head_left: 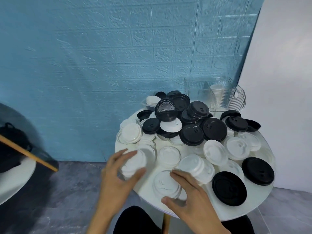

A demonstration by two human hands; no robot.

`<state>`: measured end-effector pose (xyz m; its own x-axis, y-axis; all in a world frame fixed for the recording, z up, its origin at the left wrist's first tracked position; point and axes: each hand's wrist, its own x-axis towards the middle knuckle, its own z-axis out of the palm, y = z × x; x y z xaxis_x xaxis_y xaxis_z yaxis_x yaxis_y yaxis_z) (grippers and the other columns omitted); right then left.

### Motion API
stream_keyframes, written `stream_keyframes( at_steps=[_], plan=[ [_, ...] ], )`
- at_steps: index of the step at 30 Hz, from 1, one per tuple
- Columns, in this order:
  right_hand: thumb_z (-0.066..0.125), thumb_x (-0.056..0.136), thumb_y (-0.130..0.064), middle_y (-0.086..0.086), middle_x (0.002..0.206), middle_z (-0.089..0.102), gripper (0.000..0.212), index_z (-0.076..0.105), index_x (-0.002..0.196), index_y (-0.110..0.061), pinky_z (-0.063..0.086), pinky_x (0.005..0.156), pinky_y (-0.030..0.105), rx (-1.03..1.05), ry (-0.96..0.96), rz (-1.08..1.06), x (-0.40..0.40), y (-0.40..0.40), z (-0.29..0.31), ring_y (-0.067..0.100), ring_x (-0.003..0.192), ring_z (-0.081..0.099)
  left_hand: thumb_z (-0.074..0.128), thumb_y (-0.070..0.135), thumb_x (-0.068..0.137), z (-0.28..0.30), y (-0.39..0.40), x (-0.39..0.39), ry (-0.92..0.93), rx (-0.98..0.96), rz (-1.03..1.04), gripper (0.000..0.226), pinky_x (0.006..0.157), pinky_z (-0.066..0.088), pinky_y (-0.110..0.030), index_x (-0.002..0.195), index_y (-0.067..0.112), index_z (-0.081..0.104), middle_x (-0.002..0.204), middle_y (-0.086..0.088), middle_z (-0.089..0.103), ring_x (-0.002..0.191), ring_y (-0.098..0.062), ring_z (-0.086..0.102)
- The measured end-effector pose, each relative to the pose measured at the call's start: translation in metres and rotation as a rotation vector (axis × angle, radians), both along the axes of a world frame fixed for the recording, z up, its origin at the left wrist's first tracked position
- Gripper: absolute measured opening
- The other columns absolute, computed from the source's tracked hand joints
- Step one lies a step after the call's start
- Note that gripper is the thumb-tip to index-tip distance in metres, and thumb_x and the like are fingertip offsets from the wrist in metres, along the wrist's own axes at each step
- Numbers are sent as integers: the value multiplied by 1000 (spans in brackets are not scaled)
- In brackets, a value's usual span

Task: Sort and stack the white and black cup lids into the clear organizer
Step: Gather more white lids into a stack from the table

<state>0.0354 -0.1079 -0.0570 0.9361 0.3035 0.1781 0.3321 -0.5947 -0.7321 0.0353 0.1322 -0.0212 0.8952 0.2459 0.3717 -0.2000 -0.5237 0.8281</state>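
Note:
A round white table (236, 211) is heaped with white and black cup lids. My left hand (116, 173) grips a short stack of white lids (135, 163) at the table's near left edge, thumb and fingers around it. My right hand (189, 198) closes around a single white lid (165, 183) lying flat near the front, index finger over its top and thumb at its near rim. Black lids (191, 135) pile up at the middle and back. The clear organizer (217, 93) stands at the back right with white lids (217, 92) in one compartment.
A large black lid (228, 188) and another (257, 171) lie at the front right. A small clear tray (145, 103) with white lids sits at the back left. A blue brick-pattern wall is behind; a second table with a dark bag (11, 142) is far left.

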Motion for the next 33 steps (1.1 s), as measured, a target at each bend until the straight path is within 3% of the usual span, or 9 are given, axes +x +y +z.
stream_keyframes(
  at_steps=[3,5,8,12,17,20,25,30,33],
  plan=[
    [73,72,-69,-41,139,37,76,46,139,-44,26,101,0,-3,-8,-17,0,2,3,-28,126,30,82,63,65,0,-38,-16,50,-12,-189,54,110,42,-39,117,55,70,139,26,57,133,-6,53],
    [72,70,-69,-35,134,48,76,47,138,-45,35,98,3,41,-15,-27,0,3,3,-21,123,42,84,56,64,-4,-55,-17,77,-20,-263,53,114,42,-43,116,54,71,140,26,58,134,-7,54],
    [75,69,-63,-30,130,57,74,44,135,-51,44,94,10,104,-1,-43,0,2,2,-12,119,54,87,46,66,-12,-61,-13,106,-47,-339,51,116,41,-40,114,49,71,141,27,58,135,-5,54],
    [81,67,-61,-28,138,55,87,36,141,-46,47,103,22,143,35,-28,0,1,-2,-7,127,52,90,36,67,-22,-55,-9,144,-66,-354,43,115,42,-39,106,43,74,141,26,58,134,-2,55],
    [71,66,-70,-36,150,31,78,44,136,-48,32,99,0,83,-33,-36,0,1,1,-21,132,36,77,58,79,-28,-56,-9,170,52,-373,33,115,42,-42,111,53,73,144,29,52,136,-5,52],
    [72,63,-80,-40,147,33,84,45,136,-48,25,101,-3,103,1,-36,-2,1,4,-23,135,28,59,70,85,-27,-55,-9,184,47,-358,30,117,37,-40,109,58,73,140,30,51,137,-7,48],
    [50,74,-87,-41,144,36,78,52,138,-43,23,103,-2,83,47,-41,-2,3,8,-22,135,28,36,74,92,-27,-51,-8,216,17,-393,44,117,31,-37,108,58,75,135,26,57,137,-8,45],
    [59,78,-77,-38,141,41,72,54,140,-39,39,108,15,75,73,-58,-1,4,8,-20,133,33,51,64,94,-24,-45,-4,184,-154,-338,35,96,44,-30,107,44,75,117,19,73,118,-4,62],
    [65,77,-73,-38,142,41,72,55,140,-38,44,107,24,95,97,-58,0,3,8,-22,133,31,69,32,99,-25,-34,9,82,-150,-151,14,88,44,-30,106,44,72,113,18,72,107,-4,65]
  ],
)
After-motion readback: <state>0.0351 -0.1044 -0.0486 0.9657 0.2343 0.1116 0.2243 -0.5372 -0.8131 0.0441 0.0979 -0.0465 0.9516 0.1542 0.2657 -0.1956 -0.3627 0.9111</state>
